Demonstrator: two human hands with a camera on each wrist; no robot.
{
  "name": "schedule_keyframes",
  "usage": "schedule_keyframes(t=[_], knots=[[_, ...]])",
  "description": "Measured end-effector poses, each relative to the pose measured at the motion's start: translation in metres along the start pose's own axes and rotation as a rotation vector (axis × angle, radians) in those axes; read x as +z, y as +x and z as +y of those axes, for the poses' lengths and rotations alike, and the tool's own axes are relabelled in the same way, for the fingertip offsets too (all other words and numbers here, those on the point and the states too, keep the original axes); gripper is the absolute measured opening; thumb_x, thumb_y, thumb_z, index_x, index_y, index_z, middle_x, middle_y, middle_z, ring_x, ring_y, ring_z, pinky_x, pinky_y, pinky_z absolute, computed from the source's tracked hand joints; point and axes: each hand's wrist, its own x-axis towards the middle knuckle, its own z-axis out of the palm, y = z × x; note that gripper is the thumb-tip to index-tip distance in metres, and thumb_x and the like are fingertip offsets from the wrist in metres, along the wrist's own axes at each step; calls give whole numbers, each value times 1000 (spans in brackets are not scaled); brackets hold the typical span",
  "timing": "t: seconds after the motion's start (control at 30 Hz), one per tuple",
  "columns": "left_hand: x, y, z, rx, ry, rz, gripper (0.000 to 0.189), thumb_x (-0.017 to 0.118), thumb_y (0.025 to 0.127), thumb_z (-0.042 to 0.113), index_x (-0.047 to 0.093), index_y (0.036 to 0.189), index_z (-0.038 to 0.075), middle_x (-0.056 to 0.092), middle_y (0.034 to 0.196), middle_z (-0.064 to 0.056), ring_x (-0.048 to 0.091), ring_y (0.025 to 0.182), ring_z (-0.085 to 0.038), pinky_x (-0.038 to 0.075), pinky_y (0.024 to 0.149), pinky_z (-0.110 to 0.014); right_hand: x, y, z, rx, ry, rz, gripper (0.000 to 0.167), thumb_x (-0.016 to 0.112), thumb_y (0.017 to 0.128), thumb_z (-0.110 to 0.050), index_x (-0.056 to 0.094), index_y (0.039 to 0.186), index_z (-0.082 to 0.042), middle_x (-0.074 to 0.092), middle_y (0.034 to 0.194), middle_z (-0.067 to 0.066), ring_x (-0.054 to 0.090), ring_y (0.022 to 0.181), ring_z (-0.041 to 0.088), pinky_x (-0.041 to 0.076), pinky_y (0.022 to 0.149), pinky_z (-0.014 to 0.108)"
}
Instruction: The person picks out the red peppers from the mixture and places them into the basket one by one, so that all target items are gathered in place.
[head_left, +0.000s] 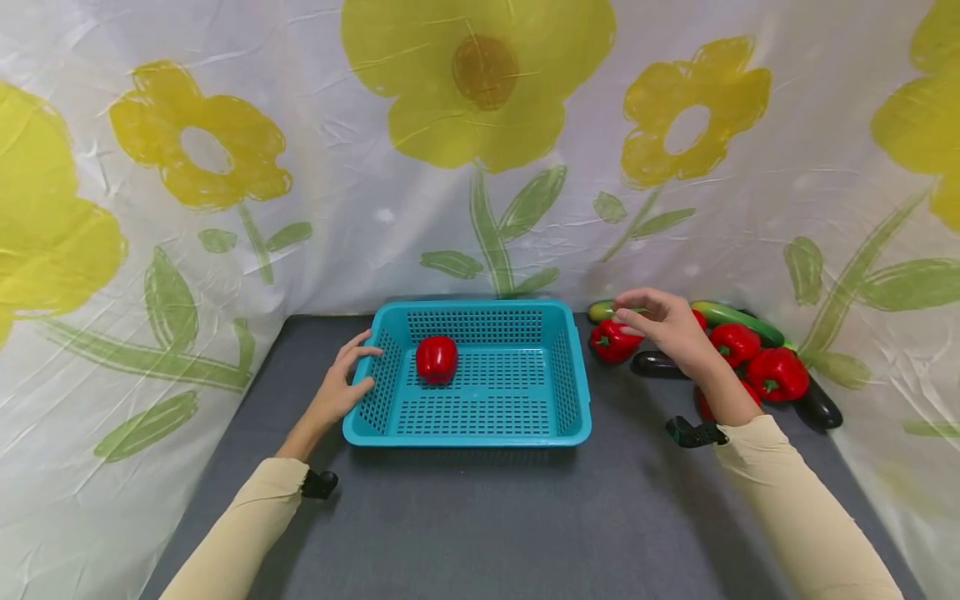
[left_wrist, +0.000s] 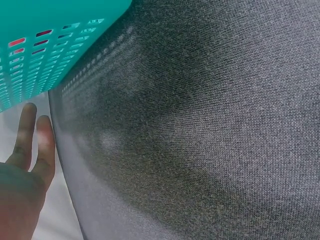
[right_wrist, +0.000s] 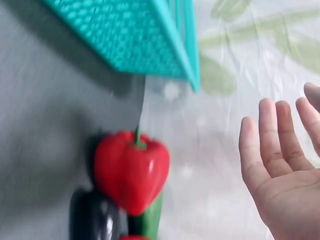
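Note:
A turquoise plastic basket (head_left: 468, 440) stands on the dark grey table, and one red bell pepper (head_left: 437, 360) lies inside it, toward the left. My left hand (head_left: 339, 387) is at the basket's left rim with fingers spread; whether it touches the rim I cannot tell. In the left wrist view two of its fingers extend straight below the basket wall. Beyond the basket's right side, my right hand (head_left: 667, 329) is held above the vegetables, holding nothing. Its fingers are extended and apart in the right wrist view. Nearest to it is a red bell pepper (right_wrist: 132, 170) with a green stem.
Several more red bell peppers (head_left: 778, 374) lie in a pile on the right. A dark eggplant (head_left: 817, 407) is at the pile's right edge, another eggplant (head_left: 654, 364) by the near pepper. A long green vegetable (head_left: 731, 318) lies behind. A flowered cloth (head_left: 330, 208) hangs behind the table.

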Motion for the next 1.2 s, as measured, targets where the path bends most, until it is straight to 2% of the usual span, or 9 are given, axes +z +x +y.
schedule_keyframes(t=[0.3,0.43,0.57,0.7,0.83,0.9,1.07,1.2], knots=[[0,-3,-3,-18,-1,3,38,53,86,-17,55,124,-15,24,155,-36,24,138,-54,29,98,-74,-33,-31,14,86,46,48,36,65,100,-11,58,129,10,66,118,12,69,101,18,54,85,32],[2,-3,-7,-12,8,12,39,54,85,-17,55,123,-14,24,156,-35,26,137,-53,31,96,-74,-45,-43,21,80,26,43,37,64,100,-9,56,129,12,64,122,15,68,104,22,54,85,32],[3,-2,-11,-14,-5,19,40,53,85,-17,55,124,-14,24,157,-32,26,137,-51,31,97,-72,-56,-57,26,95,-26,73,36,66,100,-12,59,128,8,63,123,14,68,105,21,54,85,34],[4,-1,-23,-12,-7,32,41,53,85,-19,55,126,-14,24,158,-31,23,140,-50,29,99,-73,-65,-70,31,104,-60,94,36,66,99,-11,59,128,8,67,117,5,69,101,15,54,83,31],[6,0,-37,-9,16,41,43,53,85,-21,56,127,-13,24,159,-29,22,141,-49,28,100,-74,-76,-81,35,91,-54,99,35,64,100,-6,57,128,12,67,117,6,69,101,16,55,83,32],[5,0,-34,-13,12,39,43,54,85,-21,56,127,-13,24,159,-29,22,141,-49,27,100,-74,-81,-86,37,85,-53,103,34,64,99,-5,56,128,13,66,117,8,69,101,15,55,83,34],[3,0,-14,-26,5,19,40,53,86,-18,54,126,-15,24,157,-32,25,137,-52,31,98,-73,-94,-98,41,89,-93,130,34,64,99,-4,58,128,12,68,118,5,68,102,12,55,82,32],[2,1,-9,-7,4,13,39,54,85,-17,55,124,-15,25,155,-35,28,135,-54,33,95,-71,-103,-108,44,114,-207,152,36,67,98,-10,60,131,3,68,121,1,67,103,6,54,80,26]])
